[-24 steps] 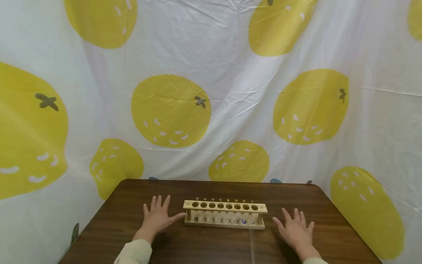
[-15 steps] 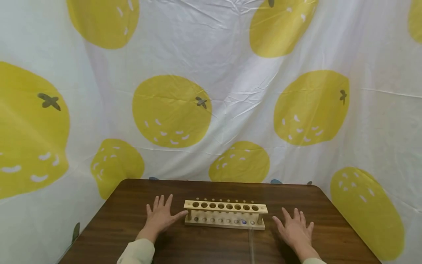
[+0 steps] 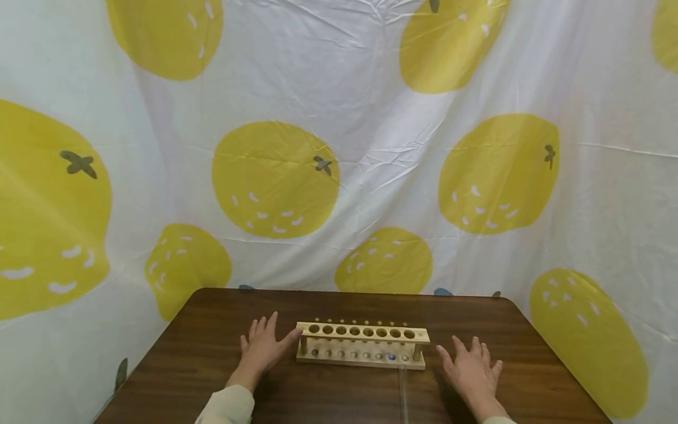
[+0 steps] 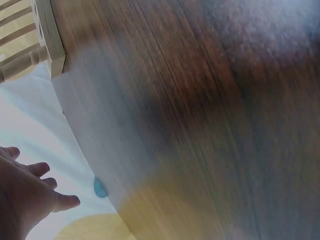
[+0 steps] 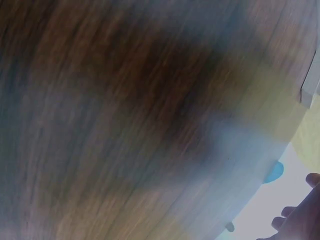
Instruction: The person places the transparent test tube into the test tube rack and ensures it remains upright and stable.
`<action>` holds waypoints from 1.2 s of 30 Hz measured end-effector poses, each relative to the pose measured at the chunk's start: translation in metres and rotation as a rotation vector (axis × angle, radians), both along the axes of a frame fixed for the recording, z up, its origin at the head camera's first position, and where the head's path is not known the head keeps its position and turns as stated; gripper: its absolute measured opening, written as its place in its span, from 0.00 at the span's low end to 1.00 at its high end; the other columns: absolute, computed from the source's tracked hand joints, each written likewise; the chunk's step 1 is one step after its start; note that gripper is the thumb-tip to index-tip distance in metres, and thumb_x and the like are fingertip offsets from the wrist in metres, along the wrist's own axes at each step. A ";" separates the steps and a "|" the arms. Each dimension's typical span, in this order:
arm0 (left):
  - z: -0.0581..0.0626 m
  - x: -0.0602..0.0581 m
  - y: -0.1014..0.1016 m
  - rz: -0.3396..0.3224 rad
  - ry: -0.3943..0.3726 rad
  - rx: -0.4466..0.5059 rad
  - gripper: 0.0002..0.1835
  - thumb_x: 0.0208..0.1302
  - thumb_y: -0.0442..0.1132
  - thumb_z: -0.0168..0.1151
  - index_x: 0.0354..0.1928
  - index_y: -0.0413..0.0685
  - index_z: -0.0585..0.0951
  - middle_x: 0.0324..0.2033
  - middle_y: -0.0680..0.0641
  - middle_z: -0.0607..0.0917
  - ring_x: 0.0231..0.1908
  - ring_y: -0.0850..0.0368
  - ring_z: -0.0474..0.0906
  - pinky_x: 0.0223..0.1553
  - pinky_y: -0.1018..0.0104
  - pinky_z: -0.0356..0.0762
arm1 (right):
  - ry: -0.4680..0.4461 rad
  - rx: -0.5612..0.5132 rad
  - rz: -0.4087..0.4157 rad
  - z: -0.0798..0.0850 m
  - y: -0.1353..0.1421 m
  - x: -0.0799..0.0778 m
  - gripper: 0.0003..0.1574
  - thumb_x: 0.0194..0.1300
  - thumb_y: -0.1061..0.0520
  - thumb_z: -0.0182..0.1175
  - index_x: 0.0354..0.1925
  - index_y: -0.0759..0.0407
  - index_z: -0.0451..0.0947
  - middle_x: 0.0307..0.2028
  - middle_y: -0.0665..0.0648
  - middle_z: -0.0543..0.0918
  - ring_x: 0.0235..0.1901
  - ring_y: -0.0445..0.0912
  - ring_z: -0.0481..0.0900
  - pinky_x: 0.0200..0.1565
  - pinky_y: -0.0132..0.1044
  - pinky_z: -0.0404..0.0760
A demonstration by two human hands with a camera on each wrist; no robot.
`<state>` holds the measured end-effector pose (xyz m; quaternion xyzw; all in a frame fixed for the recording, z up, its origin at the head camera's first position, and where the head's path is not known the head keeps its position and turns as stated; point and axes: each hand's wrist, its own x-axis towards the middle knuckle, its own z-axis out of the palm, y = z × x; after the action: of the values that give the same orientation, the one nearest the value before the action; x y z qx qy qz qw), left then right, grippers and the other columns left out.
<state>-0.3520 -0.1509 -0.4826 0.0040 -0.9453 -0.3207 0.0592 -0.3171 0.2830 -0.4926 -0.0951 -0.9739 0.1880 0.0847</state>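
Observation:
A wooden test tube rack (image 3: pixel 362 331) with a row of round holes stands in the middle of the table, and its left end also shows in the left wrist view (image 4: pixel 50 37). My left hand (image 3: pixel 261 350) is at the rack's left end, fingers spread, the thumb tip overlapping the end of the top board in the head view. To the right of the rack, my right hand (image 3: pixel 471 371) has its fingers spread and holds nothing. A clear, thin rod or tube (image 3: pixel 404 394) lies on the table in front of the rack. A blue spot (image 3: pixel 391 357) shows on the rack's base.
The dark wood-grain table (image 3: pixel 339 400) has rounded far corners. Behind it hangs a white cloth (image 3: pixel 371 118) printed with yellow lemons, close to the table's far edge.
My left hand has moved slightly right, bringing its thumb to the rack's left end, and has turned a little. The right hand has barely shifted; the rack stays in place.

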 end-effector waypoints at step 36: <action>-0.007 0.007 0.026 0.006 0.106 0.293 0.34 0.74 0.59 0.50 0.63 0.33 0.74 0.63 0.28 0.71 0.66 0.27 0.60 0.63 0.32 0.57 | -0.061 0.024 -0.029 0.013 -0.032 0.021 0.45 0.70 0.26 0.46 0.60 0.61 0.78 0.68 0.83 0.55 0.65 0.78 0.53 0.58 0.81 0.47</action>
<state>-0.3455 -0.1247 -0.4899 -0.0014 -0.8841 -0.4546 0.1087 -0.2964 0.2512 -0.4796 -0.1141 -0.9767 0.1720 0.0589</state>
